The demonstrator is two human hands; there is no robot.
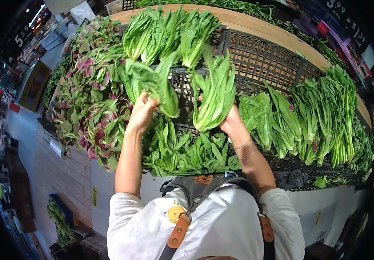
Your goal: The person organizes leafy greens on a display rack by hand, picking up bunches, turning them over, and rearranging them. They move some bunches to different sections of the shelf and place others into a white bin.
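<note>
In my left hand (143,113) is a loose green lettuce leaf bunch (159,89), pinched between thumb and fingers. My right hand (231,120) is wrapped round the side of a head of long-leaf lettuce (215,93), its pale cut base pointing down toward me. Both are held above black plastic crates (182,80). Just beyond them stands a row of long-leaf lettuce heads (169,34). Below my hands, nearer my body, lie more green leafy vegetables (187,151).
Red-and-green amaranth (91,95) is heaped on the left. More lettuce heads (278,123) and long-stemmed greens (330,112) fill the right side. A wooden ledge (256,26) runs behind the crates. A tiled floor (68,171) lies at left.
</note>
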